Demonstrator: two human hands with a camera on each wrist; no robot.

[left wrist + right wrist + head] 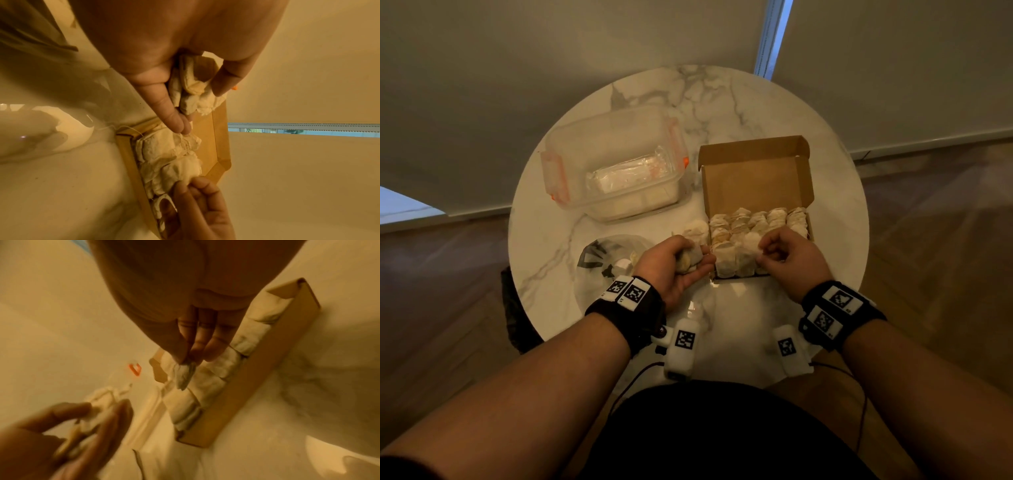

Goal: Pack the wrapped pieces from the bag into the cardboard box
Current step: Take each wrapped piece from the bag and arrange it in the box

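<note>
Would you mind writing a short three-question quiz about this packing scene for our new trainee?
1. True or false: the cardboard box has its lid open.
2. What does the left hand hold? A) a wrapped piece B) a lid C) nothing
3. Fill in: the clear plastic container stands to the ____ of the box, seen from the person.

Key: 1. True. 2. A: its fingers curl round a wrapped piece, beside the box. 3. Left. For reference, the right hand pinches a wrapped piece over the front row, and the bag lies on the marble table.
</note>
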